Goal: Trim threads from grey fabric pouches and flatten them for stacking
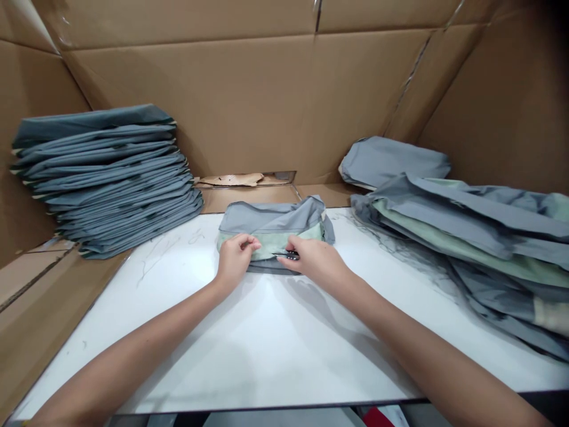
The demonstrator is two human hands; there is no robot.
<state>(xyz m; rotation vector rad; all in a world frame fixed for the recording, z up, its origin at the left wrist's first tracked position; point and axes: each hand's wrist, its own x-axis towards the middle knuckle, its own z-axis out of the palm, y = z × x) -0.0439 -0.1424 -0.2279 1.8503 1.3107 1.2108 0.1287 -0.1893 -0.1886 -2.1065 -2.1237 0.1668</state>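
Note:
A grey and pale green fabric piece [271, 218], folded and sewn, lies on the white table between my hands. My left hand [235, 256] is at its left front, thumb and fingers pinched together; anything between the fingertips is too small to make out. My right hand [317, 258] grips small black thread snips [291, 255] with light dots on the handle. Their thin tip points left, over the green band and towards my left fingertips.
At the left, a tall stack of folded blue-grey fabric pieces [128, 184] leans near the cardboard wall [213, 95]. Loosely heaped grey and green pieces [466, 219] cover the right side. The white tabletop [240, 356] ends at a dark front edge.

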